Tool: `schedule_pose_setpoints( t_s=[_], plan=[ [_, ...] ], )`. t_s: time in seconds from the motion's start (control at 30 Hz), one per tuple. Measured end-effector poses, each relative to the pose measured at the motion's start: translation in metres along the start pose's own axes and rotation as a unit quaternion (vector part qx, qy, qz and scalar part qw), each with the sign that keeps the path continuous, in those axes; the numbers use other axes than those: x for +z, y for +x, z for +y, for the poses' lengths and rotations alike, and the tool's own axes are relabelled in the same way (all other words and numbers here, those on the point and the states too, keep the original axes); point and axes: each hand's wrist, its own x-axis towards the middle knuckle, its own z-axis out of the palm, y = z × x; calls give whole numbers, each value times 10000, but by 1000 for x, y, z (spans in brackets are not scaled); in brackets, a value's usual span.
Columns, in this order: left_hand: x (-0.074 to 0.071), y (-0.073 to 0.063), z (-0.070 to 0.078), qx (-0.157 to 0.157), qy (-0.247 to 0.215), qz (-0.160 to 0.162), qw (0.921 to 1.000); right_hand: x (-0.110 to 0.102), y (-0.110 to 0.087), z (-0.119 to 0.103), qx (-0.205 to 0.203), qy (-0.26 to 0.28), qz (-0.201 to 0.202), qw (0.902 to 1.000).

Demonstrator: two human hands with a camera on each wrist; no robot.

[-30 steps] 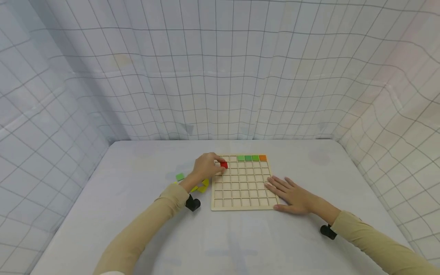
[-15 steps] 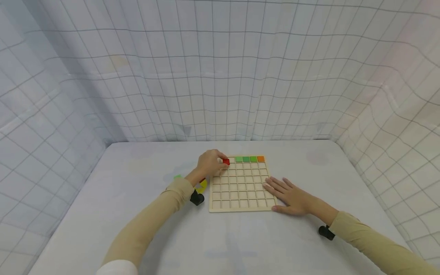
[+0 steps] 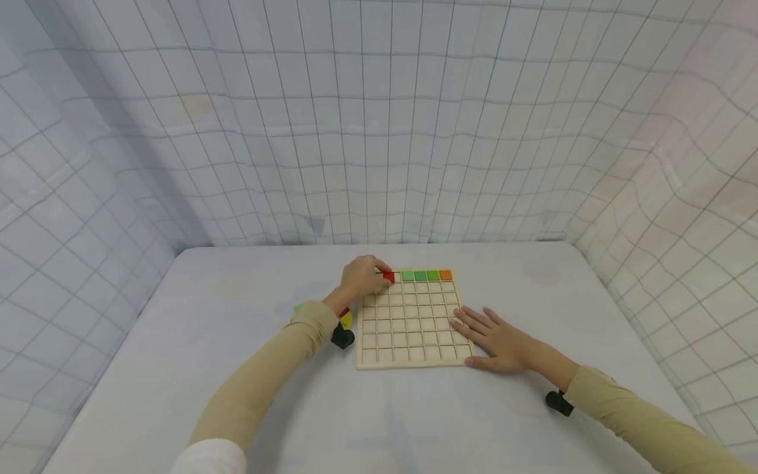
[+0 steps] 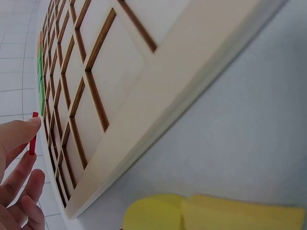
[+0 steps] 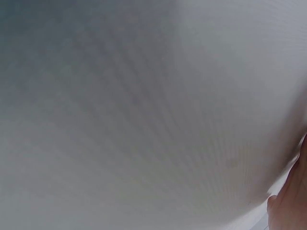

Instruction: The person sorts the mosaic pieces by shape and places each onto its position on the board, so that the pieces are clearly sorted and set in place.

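Note:
Between thumb and fingertip my left hand pinches a red square tile over the far row of a pale wooden grid board. The left wrist view shows that red tile edge-on, held by the thumb and a finger. Along the far row sit several green tiles and an orange tile in the right corner. My right hand lies flat with spread fingers on the board's right edge. The right wrist view shows mostly blurred white surface and a bit of that hand.
Left of the board, partly hidden by my left forearm, lie loose yellow pieces and a green piece. The white table has gridded white curtains behind and at both sides. A black wrist camera hangs under the left wrist.
My left hand has carried the red tile farther back and right relative to the board, to the far row. The right hand has stayed resting on the board's edge.

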Motion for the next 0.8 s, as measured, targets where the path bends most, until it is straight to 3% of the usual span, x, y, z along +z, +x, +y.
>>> schedule_pose_setpoints(
  t_s=[0.3,0.8],
  plan=[
    [9,5,2,89,-102,-22,9999,1,0,0,43,110,-16,9999],
    [14,10,2,-97,-83,-40,9999,0,0,1,119,103,-178,9997]
  ],
)
